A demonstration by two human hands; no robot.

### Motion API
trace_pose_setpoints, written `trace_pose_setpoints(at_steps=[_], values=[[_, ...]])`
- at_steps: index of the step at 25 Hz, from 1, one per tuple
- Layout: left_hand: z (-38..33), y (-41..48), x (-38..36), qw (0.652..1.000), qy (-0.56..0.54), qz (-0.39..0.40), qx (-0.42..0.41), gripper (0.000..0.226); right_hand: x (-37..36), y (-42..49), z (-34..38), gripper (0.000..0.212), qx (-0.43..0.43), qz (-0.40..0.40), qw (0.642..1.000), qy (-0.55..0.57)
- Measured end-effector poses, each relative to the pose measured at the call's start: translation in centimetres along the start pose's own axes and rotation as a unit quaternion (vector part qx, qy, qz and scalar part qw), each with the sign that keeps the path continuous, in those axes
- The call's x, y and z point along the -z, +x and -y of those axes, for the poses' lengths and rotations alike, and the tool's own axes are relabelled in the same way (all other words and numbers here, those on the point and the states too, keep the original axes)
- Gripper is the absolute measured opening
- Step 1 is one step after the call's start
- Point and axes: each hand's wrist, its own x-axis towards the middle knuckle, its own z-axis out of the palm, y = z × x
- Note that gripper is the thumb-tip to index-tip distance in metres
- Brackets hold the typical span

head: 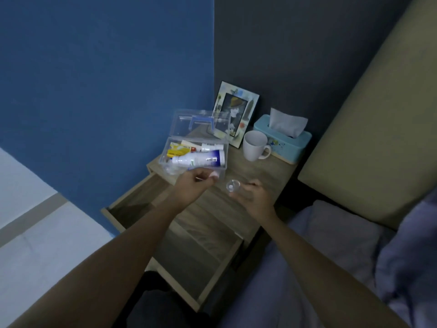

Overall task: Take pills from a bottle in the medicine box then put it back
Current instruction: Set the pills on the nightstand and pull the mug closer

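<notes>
The clear plastic medicine box stands open on the bedside table, its lid with a blue handle tipped back. A white pill bottle with a blue label lies on its side on top of the other medicines in the box. My left hand hovers at the box's front wall just below the bottle, fingers curled in, nothing visible in them. My right hand is to the right over the tabletop, holding a small clear cup with a white pill in it.
A white mug, a teal tissue box and a picture frame stand at the back of the wooden table. The table's drawer is pulled open below my arms. A bed with a pillow lies to the right.
</notes>
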Motion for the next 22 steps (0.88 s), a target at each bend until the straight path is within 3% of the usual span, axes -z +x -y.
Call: trace_pose_setpoints(at_steps=[8,17,22], values=[[7.5,3.9,-6.4,0.984,0.172,0.040,-0.004,0.029,-3.4,1.6,-7.9,0.041,-0.111,0.075,0.989,-0.061],[9.1,5.8,-8.7,0.972,0.219,0.073,-0.051,0.035,-4.6,2.3,-9.7,0.049,-0.046,0.064,0.984,-0.161],[9.1,5.7,-8.9,0.972,0.217,0.080,-0.042,0.041,-4.7,2.2,-9.9,0.053,-0.046,0.057,0.987,-0.142]])
